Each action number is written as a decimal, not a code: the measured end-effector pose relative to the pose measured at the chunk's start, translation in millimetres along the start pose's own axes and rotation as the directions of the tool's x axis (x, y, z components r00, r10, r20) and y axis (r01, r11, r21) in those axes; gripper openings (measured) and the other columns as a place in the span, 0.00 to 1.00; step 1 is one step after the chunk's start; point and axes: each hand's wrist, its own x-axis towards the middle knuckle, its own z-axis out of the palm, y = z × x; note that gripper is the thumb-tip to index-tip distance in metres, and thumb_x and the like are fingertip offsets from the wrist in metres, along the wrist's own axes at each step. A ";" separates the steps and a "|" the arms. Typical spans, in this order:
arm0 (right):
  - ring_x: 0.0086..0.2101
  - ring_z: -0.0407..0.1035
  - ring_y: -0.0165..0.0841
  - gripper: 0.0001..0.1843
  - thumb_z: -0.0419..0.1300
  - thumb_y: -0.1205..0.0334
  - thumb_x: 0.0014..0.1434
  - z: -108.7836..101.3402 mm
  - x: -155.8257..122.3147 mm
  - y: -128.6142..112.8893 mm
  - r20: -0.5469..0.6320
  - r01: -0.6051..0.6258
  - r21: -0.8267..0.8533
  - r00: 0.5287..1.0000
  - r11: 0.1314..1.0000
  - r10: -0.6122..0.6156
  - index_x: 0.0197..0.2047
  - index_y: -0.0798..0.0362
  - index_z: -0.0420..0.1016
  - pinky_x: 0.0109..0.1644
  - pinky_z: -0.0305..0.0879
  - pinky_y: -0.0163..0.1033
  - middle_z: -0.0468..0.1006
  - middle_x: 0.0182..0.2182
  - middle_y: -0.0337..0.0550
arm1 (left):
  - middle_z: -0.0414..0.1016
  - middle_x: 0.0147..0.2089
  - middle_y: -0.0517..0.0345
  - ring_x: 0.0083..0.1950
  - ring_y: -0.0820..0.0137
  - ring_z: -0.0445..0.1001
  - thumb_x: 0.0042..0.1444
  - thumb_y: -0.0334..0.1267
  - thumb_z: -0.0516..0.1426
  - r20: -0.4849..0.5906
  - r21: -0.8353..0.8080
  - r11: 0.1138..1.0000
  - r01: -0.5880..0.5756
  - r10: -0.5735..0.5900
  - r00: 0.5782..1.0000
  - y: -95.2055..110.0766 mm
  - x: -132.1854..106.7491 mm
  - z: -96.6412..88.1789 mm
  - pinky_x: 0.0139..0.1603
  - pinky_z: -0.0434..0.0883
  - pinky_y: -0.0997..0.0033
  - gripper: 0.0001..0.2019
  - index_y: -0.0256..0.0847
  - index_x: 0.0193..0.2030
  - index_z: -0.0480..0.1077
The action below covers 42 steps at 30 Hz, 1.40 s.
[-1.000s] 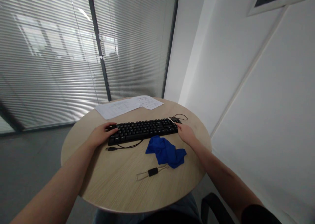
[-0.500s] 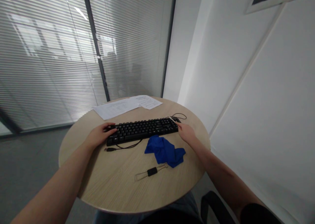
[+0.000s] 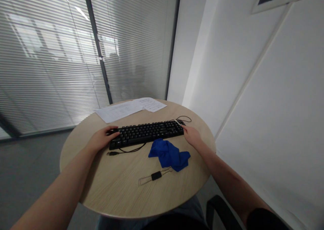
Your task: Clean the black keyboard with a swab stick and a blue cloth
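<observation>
A black keyboard (image 3: 146, 134) lies across the round table. My left hand (image 3: 102, 138) grips its left end, fingers along the back corner and thumb over the edge keys. My right hand (image 3: 191, 135) is closed on a thin white stick (image 3: 178, 122), which slants over the keys at the right end; its tip is too small to make out. In front of the keyboard lie a crumpled blue cloth (image 3: 169, 154) and a wire keycap puller (image 3: 156, 175) with a black middle. The keyboard's USB plug (image 3: 113, 153) and cable rest near the left front corner.
Printed paper sheets (image 3: 121, 111) lie at the back of the wooden table (image 3: 113, 189). A loop of thin black cord (image 3: 187, 117) is behind the keyboard's right end. A white wall (image 3: 253, 128) stands close on the right, and a chair armrest (image 3: 217, 206) is below the table edge.
The view has shifted very slightly. Both hands and the things on the table show no clear movement.
</observation>
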 end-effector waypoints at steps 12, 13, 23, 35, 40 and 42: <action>0.50 0.76 0.42 0.26 0.45 0.61 0.70 -3.3 4.2 17.3 -0.051 -0.076 -0.015 0.996 0.997 0.075 0.65 0.45 0.72 0.55 0.69 0.44 0.81 0.54 0.48 | 0.83 0.48 0.52 0.49 0.55 0.80 0.47 0.61 0.58 -0.013 -0.018 0.999 -0.027 0.027 1.000 -4.4 2.7 1.5 0.55 0.74 0.61 0.32 0.43 0.55 0.76; 0.50 0.76 0.42 0.25 0.45 0.61 0.70 -2.5 3.9 15.3 -0.048 -0.061 -0.012 0.997 0.998 0.060 0.65 0.45 0.72 0.54 0.69 0.44 0.81 0.53 0.48 | 0.83 0.48 0.52 0.49 0.55 0.80 0.47 0.60 0.58 -0.019 -0.016 0.999 -0.031 0.031 0.999 -4.8 2.8 1.6 0.55 0.74 0.61 0.32 0.43 0.54 0.77; 0.50 0.76 0.43 0.25 0.47 0.61 0.69 1.9 3.5 11.8 -0.070 -0.009 0.007 0.998 1.000 0.009 0.64 0.46 0.73 0.53 0.70 0.45 0.81 0.53 0.49 | 0.83 0.46 0.51 0.47 0.54 0.81 0.48 0.59 0.59 -0.039 -0.001 1.000 -0.025 0.025 0.999 -7.1 3.9 1.7 0.53 0.74 0.59 0.30 0.45 0.54 0.77; 0.49 0.76 0.42 0.24 0.48 0.60 0.69 5.5 3.6 3.3 -0.035 0.077 0.016 0.996 0.997 -0.076 0.65 0.42 0.72 0.54 0.70 0.43 0.81 0.52 0.46 | 0.83 0.46 0.51 0.48 0.53 0.80 0.47 0.62 0.58 -0.026 -0.001 1.000 -0.016 0.016 1.000 -5.4 3.1 2.3 0.53 0.74 0.59 0.32 0.44 0.55 0.76; 0.50 0.76 0.42 0.24 0.48 0.61 0.69 4.4 2.7 9.4 -0.056 0.038 0.026 0.998 0.999 -0.036 0.64 0.45 0.73 0.55 0.69 0.44 0.81 0.53 0.48 | 0.82 0.48 0.49 0.49 0.52 0.80 0.47 0.63 0.57 -0.016 0.020 1.000 -0.007 0.007 1.000 -2.6 1.3 1.0 0.56 0.72 0.56 0.35 0.44 0.56 0.76; 0.50 0.76 0.42 0.24 0.47 0.61 0.69 3.0 2.8 17.5 -0.078 0.000 0.034 0.997 0.999 0.002 0.64 0.47 0.73 0.56 0.69 0.44 0.81 0.53 0.49 | 0.82 0.48 0.49 0.50 0.52 0.80 0.47 0.63 0.57 -0.013 0.015 1.000 -0.006 0.006 1.000 -2.2 0.8 1.0 0.56 0.72 0.56 0.35 0.43 0.56 0.76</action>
